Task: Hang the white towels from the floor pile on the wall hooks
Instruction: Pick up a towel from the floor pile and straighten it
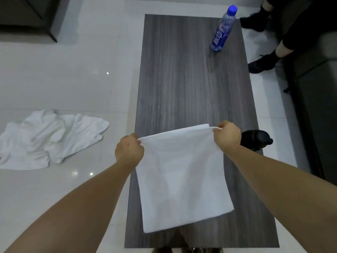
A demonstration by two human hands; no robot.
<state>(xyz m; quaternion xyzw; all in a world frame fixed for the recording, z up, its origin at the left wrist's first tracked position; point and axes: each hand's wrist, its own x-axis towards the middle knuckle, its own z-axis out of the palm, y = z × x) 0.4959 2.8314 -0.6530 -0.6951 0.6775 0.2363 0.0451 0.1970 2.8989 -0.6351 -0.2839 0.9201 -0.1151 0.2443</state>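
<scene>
Over the table [191,79], both hands pinch the towel [182,176] – left [128,152], right [228,136]; pile [45,139] at 9 o'clock – keep corners tight.

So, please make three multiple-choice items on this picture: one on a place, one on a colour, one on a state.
1. Where is the pile of white towels?
A. on the floor left of the table
B. on the table
C. on a chair

2. What colour is the bottle cap?
A. red
B. blue
C. green

3. How is the held towel gripped?
A. by one hand
B. by no hand
C. by both hands at its upper corners

A: it lies on tiles beside the table.
B: the cap is blue.
C: left hand and right hand each pinch a corner.
</scene>
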